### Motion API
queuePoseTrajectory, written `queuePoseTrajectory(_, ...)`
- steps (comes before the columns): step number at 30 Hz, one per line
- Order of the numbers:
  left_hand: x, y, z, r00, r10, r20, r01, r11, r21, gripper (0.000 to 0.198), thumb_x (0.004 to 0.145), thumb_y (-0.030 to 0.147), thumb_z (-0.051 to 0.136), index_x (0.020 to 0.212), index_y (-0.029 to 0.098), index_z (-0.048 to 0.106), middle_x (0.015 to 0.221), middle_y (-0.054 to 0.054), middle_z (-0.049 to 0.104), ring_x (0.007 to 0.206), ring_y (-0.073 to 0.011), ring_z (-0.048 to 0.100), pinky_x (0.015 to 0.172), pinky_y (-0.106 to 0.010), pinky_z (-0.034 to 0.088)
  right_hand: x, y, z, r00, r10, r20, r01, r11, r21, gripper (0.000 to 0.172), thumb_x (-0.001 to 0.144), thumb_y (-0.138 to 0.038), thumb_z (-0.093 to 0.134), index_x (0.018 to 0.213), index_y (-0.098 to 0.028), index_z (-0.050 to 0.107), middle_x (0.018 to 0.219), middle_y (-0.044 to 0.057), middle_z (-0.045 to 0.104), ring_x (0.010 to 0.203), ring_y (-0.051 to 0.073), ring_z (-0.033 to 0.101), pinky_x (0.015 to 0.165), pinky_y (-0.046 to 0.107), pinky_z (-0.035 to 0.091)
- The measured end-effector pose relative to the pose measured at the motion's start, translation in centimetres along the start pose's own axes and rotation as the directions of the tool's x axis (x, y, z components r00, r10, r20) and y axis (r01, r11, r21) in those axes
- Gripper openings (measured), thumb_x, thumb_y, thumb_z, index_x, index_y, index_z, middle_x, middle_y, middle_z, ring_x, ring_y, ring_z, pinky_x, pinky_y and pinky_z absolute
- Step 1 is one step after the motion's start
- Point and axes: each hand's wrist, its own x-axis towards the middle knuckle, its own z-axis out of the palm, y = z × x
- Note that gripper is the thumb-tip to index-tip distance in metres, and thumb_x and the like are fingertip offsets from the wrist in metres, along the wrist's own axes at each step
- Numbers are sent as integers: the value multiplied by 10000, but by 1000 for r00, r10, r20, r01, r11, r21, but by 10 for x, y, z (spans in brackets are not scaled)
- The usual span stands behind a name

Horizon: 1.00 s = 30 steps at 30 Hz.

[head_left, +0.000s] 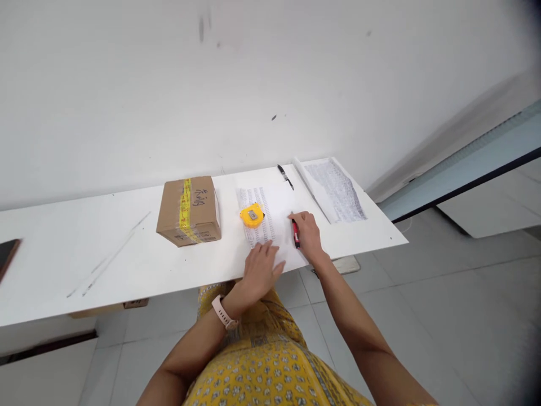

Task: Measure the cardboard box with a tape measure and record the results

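Red-black tool in R hand, L hand flat

Red-black tool (296,234) sits over R side of printed sheet (281,206), nr worktop's front edge. R hand (310,234) is palm-in, fingers curled, grasping it; forearm comes in from lower R. L hand (261,266) lies palm-down on sheet's near end, fingers loosely spread, gripping nothing. Yellow tape measure (252,215) sits on the sheet just beyond L fingertips, covering some print. Black pen (285,177) farther back; 2nd sheet (338,192), edge curled, to R. Taped carton (186,211) stands L on worktop (127,265).
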Motion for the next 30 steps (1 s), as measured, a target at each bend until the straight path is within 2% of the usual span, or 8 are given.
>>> queuePoseTrajectory(4, 42, -35, -19, 972, -171, -160, 171, 985, -14, 404, 912, 267, 580, 1273, 92, 528, 1387, -186, 537, 1283, -316, 473, 1065, -442, 410, 2, 6, 10, 999, -51, 2, 51, 991, -122, 478, 842, -7, 341, 1183, -187, 624, 943, 130, 601, 904, 276, 507, 832, 403, 432)
queuePoseTrajectory(7, 73, -54, -20, 966, -252, -67, 253, 967, 17, 700, 798, 255, 721, 1391, 52, 409, 1411, -235, 492, 1303, -365, 441, 1065, -487, 383, 1, 6, 13, 998, -63, -18, 59, 986, -157, 496, 843, -12, 342, 1241, -164, 599, 960, 141, 613, 922, 286, 518, 841, 409, 445)
queuePoseTrajectory(11, 81, -58, -23, 941, -334, 50, 337, 936, -98, 756, 784, 218, 705, 1440, 102, 347, 1208, -172, 615, 1143, -316, 547, 956, -441, 435, 0, 0, 7, 989, -30, -148, 23, 998, -54, 374, 924, -141, 359, 1175, -164, 634, 940, 138, 642, 927, 282, 549, 857, 416, 457)
queuePoseTrajectory(15, 46, -40, -44, 927, -374, 27, 325, 767, -553, 847, 707, 318, 793, 1427, 211, 360, 1075, -82, 625, 1004, -258, 584, 887, -379, 436, -1, -36, -11, 971, 160, -176, -100, 946, 309, 366, 959, -366, 412, 1161, -171, 647, 1074, 147, 680, 1022, 286, 581, 925, 440, 455)
queuePoseTrajectory(17, 19, -30, -59, 934, -350, 76, 274, 560, -782, 835, 709, 368, 796, 1412, 217, 372, 978, -45, 618, 916, -221, 587, 854, -357, 436, -1, -66, -21, 983, 165, 83, -184, 819, 544, 420, 962, -460, 417, 1210, -198, 632, 1118, 117, 693, 1032, 266, 612, 899, 407, 478)
queuePoseTrajectory(20, -20, -24, -82, 928, -358, 105, 238, 351, -906, 818, 702, 359, 803, 1398, 232, 395, 960, -29, 602, 903, -205, 571, 850, -349, 427, -1, -112, -32, 916, -15, 401, -291, 663, 690, 448, 943, -545, 441, 1163, -226, 667, 1121, 81, 703, 1026, 246, 635, 871, 365, 483)
queuePoseTrajectory(27, -88, -46, -118, 873, -482, 76, 251, 310, -917, 772, 711, 303, 807, 1384, 261, 431, 967, -29, 612, 879, -194, 566, 838, -331, 412, 21, -177, -28, 757, -290, 586, -310, 630, 712, 309, 824, -457, 645, 982, -200, 713, 856, 42, 687, 815, 196, 605, 767, 333, 458)
queuePoseTrajectory(30, -111, -58, -130, 846, -526, 85, 257, 263, -930, 748, 729, 360, 803, 1380, 251, 452, 968, -45, 636, 895, -208, 592, 832, -327, 429, 56, -195, -25, 776, -335, 534, -220, 650, 727, 289, 823, -429, 634, 963, -190, 718, 818, 36, 670, 781, 183, 577, 745, 323, 437)
